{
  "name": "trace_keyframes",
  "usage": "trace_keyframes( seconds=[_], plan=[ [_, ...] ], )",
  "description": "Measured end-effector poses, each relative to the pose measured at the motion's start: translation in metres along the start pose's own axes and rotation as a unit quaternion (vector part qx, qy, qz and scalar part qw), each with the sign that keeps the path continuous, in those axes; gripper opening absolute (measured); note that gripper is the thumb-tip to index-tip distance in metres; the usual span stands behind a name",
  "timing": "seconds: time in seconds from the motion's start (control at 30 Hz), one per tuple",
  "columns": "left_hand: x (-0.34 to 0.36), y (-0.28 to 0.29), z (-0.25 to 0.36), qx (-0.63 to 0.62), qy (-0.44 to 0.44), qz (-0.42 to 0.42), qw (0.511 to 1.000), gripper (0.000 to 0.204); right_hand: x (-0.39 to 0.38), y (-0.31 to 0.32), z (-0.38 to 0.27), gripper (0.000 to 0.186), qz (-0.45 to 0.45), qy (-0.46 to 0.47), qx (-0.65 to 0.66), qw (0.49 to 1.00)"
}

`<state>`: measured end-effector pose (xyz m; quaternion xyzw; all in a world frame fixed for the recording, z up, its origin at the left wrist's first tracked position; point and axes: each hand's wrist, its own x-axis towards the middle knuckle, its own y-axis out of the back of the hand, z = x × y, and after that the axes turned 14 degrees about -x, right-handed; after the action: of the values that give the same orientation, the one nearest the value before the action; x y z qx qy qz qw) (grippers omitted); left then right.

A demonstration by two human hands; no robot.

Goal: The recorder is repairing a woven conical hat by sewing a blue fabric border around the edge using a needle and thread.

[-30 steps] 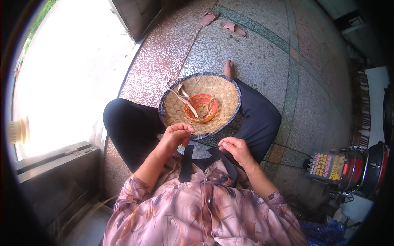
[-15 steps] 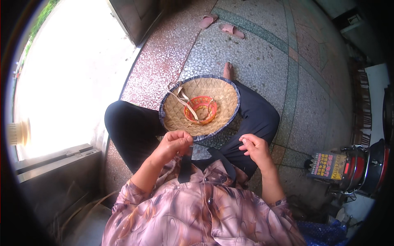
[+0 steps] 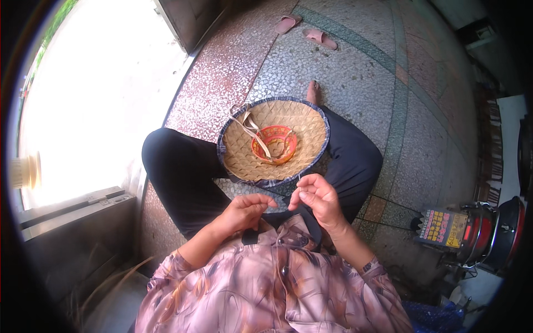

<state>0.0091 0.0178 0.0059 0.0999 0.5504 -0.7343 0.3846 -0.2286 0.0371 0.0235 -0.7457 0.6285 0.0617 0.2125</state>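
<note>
An upturned woven straw hat point(image 3: 236, 147) with dark blue cloth trim rests between my bent legs. Inside its crown is a red and orange patterned band point(image 3: 272, 132), and pale ribbon straps point(image 3: 249, 130) lie across the weave. My right hand point(image 3: 323, 206) is just below the hat's near edge, thumb and forefinger pinched. A tiny thin tip shows above those fingers, too small to name. Lower and to the left, my left hand point(image 3: 243, 215) is closed in a pinch, apart from the hat; whatever it holds, if anything, cannot be made out.
Two pink slippers point(image 3: 320, 39) lie on the speckled stone floor point(image 3: 355, 83) ahead. At left, a door point(image 3: 186, 22) stands by the bright doorway. On the right is a vehicle's rear with a yellow plate point(image 3: 456, 230) and red light.
My right hand has moved left and up to the hat's near edge. The left hand has shifted slightly right and down, so both hands are closer together.
</note>
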Motion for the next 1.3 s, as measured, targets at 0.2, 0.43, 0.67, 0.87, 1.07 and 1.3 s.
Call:
trace_keyframes(
  seconds=[0.2,0.43,0.67,0.87,1.07,1.3],
  plan=[
    [0.005,0.026,-0.014,0.037,-0.08,0.007,0.996,0.022,0.003,-0.017,-0.004,0.019,-0.047,-0.071,-0.184,0.979],
    [0.016,0.026,-0.019,-0.111,-0.134,0.061,0.983,0.015,0.007,-0.019,0.019,0.006,-0.017,0.04,-0.319,0.947],
    [0.018,0.037,-0.013,-0.177,-0.106,0.005,0.978,0.012,0.026,-0.022,0.025,0.011,0.045,0.04,-0.283,0.957],
    [0.03,0.029,-0.001,-0.123,-0.125,0.019,0.984,0.015,0.053,-0.017,0.035,0.01,-0.075,-0.048,-0.195,0.977],
    [0.048,0.03,0.02,-0.06,-0.131,0.024,0.989,0.016,0.068,-0.004,0.029,0.011,-0.068,-0.049,-0.177,0.981],
    [0.072,0.032,0.026,-0.132,-0.136,0.046,0.981,0.012,0.074,-0.001,0.028,0.011,-0.062,-0.074,-0.142,0.985]
  ],
)
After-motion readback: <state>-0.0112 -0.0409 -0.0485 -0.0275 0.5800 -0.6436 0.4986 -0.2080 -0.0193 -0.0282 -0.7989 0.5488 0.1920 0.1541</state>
